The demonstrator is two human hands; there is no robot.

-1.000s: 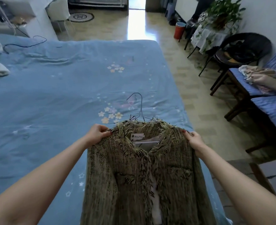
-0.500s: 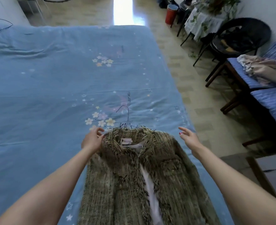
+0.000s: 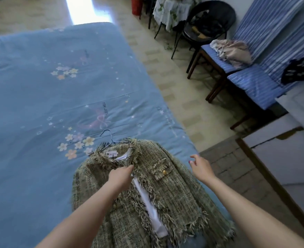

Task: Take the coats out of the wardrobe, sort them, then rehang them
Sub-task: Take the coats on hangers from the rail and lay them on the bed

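An olive-green tweed coat (image 3: 172, 192) with fringed edges and gold buttons lies face up on the near corner of the blue bed (image 3: 40, 104). A thin wire hanger (image 3: 108, 138) sticks out of its collar onto the bedspread. My left hand (image 3: 120, 178) rests on the coat's front edge just below the collar, its fingers pointing toward the opening; whether they pinch the fabric is hidden. Off the coat's right shoulder, my right hand (image 3: 200, 167) hovers in the air with loosely spread fingers and holds nothing.
Two blue-striped chairs (image 3: 251, 85) stand right of the bed, one with a pale garment (image 3: 231, 52) on its seat. A black wicker chair (image 3: 208, 22) and a cloth-covered table (image 3: 171, 9) stand behind them. A white cabinet (image 3: 291, 158) is near right.
The coat has been laid down on the bed. My right hand let go of its shoulder and drew away right. My left hand moved from the left shoulder to the front opening.
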